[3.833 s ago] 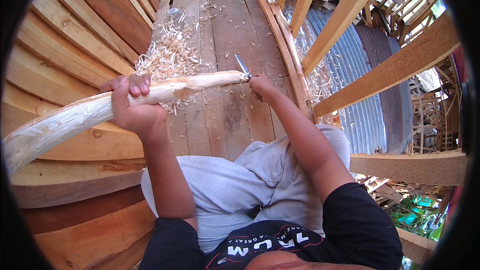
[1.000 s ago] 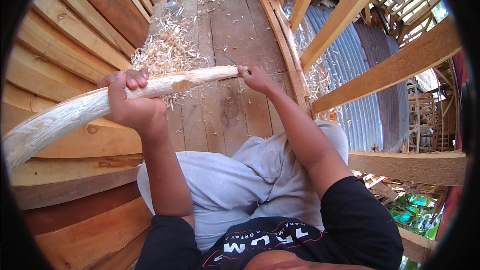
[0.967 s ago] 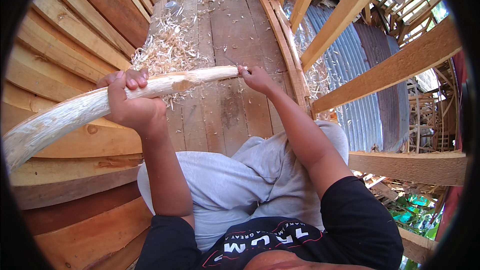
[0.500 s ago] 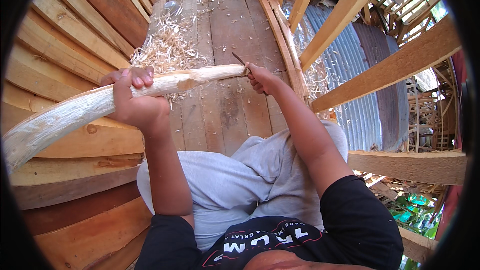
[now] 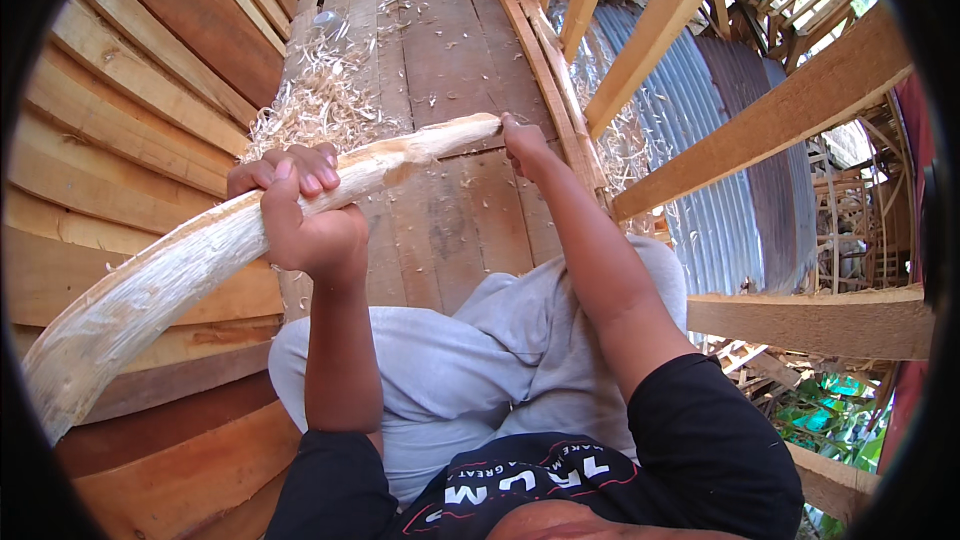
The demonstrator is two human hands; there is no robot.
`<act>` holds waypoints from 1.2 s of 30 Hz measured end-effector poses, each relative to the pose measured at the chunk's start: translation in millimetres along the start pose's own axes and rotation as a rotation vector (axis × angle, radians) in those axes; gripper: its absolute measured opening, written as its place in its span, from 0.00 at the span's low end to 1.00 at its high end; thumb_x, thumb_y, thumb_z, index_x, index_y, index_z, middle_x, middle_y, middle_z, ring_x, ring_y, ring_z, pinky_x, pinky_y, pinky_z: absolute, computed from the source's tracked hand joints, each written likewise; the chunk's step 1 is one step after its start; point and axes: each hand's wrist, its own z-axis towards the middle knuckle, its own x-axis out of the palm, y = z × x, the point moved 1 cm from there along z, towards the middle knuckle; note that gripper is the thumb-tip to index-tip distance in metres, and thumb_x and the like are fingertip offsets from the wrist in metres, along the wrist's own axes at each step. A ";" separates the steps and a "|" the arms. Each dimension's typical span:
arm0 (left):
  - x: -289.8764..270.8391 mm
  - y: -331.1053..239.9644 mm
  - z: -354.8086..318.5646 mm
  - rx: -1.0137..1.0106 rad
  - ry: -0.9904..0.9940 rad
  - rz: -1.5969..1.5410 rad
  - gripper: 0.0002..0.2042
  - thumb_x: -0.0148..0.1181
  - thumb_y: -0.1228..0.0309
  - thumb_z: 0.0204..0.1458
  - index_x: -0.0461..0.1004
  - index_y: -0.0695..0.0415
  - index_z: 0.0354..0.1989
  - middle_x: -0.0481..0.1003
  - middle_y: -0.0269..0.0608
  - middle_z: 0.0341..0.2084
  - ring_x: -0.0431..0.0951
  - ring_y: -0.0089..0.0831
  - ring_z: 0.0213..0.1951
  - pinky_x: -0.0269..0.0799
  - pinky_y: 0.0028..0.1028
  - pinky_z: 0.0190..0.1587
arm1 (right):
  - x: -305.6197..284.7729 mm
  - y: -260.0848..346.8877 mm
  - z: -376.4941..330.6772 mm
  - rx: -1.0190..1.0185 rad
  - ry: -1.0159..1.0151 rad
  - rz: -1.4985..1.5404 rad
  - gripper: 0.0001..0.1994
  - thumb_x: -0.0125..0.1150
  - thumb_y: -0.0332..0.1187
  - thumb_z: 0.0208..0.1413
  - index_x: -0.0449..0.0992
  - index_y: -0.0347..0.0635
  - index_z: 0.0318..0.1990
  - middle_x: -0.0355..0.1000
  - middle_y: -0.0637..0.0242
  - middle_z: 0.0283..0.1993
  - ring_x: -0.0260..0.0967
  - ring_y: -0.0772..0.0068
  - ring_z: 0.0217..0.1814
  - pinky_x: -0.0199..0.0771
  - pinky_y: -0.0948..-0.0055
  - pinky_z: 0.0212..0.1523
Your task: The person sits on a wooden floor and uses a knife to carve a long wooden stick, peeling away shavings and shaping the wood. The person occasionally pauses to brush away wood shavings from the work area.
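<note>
open-sided wooden porch (image 5: 460, 210), makeshift woodworking spot, plank floor (image 5: 440, 50), wood shavings (image 5: 325, 105) heaped far left, lapped board wall (image 5: 120, 130) at left, timber railing (image 5: 770, 120) right, corrugated metal sheets (image 5: 680, 90) beyond

head view | wide fisheye | from wearer's head | facing down | close above lap (image 5: 480, 355)

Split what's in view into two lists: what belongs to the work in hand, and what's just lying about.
In the work:
- long, pale, curved wooden pole
- left hand, gripping it
- right hand, at its far end; any tool there is unclear

Lying about:
- curly, pale wood shavings, on the brown floorboards
- small, round, greyish object beside them
</note>
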 end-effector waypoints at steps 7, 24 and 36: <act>13.6 -38.0 7.9 0.027 -0.042 0.026 0.05 0.48 0.76 0.43 0.61 0.51 0.24 0.58 0.29 0.12 0.59 0.22 0.15 0.61 0.25 0.27 | -44.6 -15.2 38.7 -0.017 -0.318 -0.104 0.31 0.46 0.53 0.61 0.74 0.26 0.49 0.76 0.45 0.45 0.74 0.51 0.51 0.72 0.62 0.49; 3.9 -47.0 19.7 0.012 -0.017 0.069 0.05 0.48 0.75 0.43 0.60 0.50 0.23 0.57 0.30 0.12 0.59 0.23 0.17 0.61 0.27 0.30 | -66.2 41.5 7.9 -0.316 -0.318 0.185 0.18 0.43 0.42 0.62 0.67 0.33 0.42 0.66 0.61 0.22 0.64 0.69 0.18 0.66 0.66 0.18; -11.1 -33.1 28.3 -0.008 0.085 0.044 0.05 0.49 0.75 0.45 0.59 0.50 0.24 0.58 0.30 0.13 0.60 0.23 0.17 0.60 0.27 0.30 | -40.7 32.7 -23.8 -0.499 -0.072 -0.218 0.15 0.55 0.35 0.55 0.74 0.34 0.46 0.74 0.58 0.29 0.73 0.68 0.25 0.69 0.69 0.19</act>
